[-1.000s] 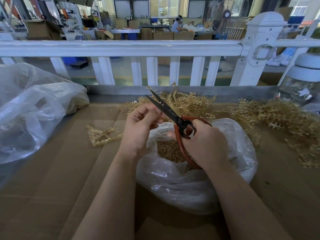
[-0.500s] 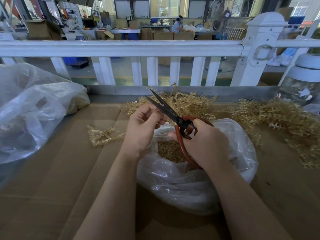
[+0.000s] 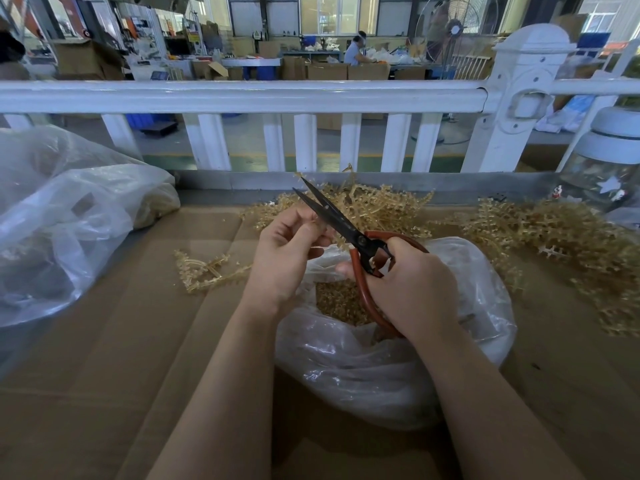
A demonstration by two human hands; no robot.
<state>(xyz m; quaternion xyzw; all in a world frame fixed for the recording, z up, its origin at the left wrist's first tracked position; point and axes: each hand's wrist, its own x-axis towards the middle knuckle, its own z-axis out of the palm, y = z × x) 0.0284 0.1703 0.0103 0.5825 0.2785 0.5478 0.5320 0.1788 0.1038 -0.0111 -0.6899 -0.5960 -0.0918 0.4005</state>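
Centre of frame: the left hand (image 3: 287,258) pinches a short amber plastic sprig (image 3: 341,243) between curled fingers (image 3: 304,233), its free end lying just under the parted blades of the scissors (image 3: 341,223). The right hand (image 3: 412,289), right of centre, grips the red handles, blades pointing to the upper left. Both are above an open clear bag (image 3: 363,375) on the cardboard-covered tabletop (image 3: 138,341).

Scissors (image 3: 347,229): blk blades, red-orange handle loops. Sprue bit (image 3: 313,222) & sprue piles (image 3: 554,233): translucent golden-tan. Plastic bag (image 3: 363,372): clear w/ whitish sheen, tan bits inside. Cardboard (image 3: 121,341): plain brown. Railing (image 3: 242,97): white. Bins in bkgd: blue.
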